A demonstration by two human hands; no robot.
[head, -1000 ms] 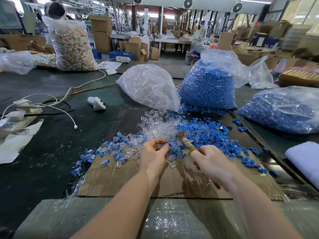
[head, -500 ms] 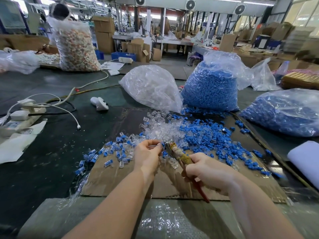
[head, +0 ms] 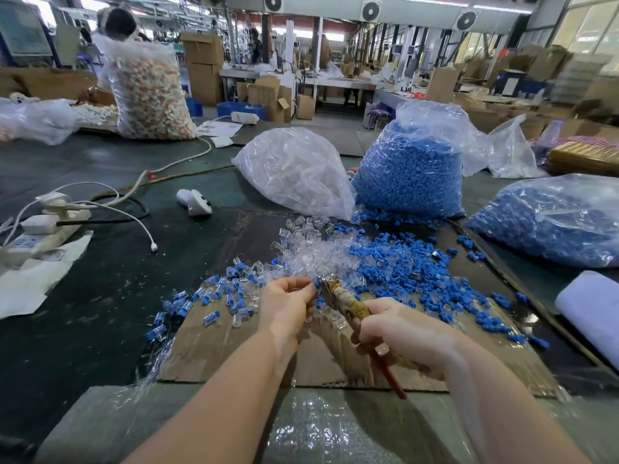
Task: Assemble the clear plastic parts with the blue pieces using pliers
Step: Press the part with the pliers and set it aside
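Bubble wrap (head: 328, 426) is laid along the near edge of the table (head: 100, 323); a cardboard sheet (head: 234, 349) lies just beyond it, and both forearms reach over it. The pliers (head: 348, 303) are gripped by the right hand (head: 402, 333), fingers curled round the taped handles, one red handle jutting back toward the near edge; the jaws are pointed left and closed on a small part (head: 316, 285) pinched in the fingertips of the left hand (head: 288, 303); whether that part is already joined cannot be told. Finished pieces (head: 187, 303), clear with blue ends, are scattered over the sheet's left edge and onto the table; loose clear parts (head: 311, 252) are heaped at the sheet's middle, loose blue pieces (head: 408, 259) spread from there to its right edge. A white roll (head: 589, 303) is seen at the table's right edge. Past the sheet a bag of clear parts (head: 294, 172) and a bag of blue pieces (head: 412, 175) stand touching; a second blue bag (head: 549, 216) lies to the right. A white handheld device (head: 194, 201) lies left of the clear bag; a power strip (head: 43, 229) with white cables sits near the left edge. At the far left a tall bag of mixed pale pieces (head: 150, 92) stands, a person partly hidden behind it.
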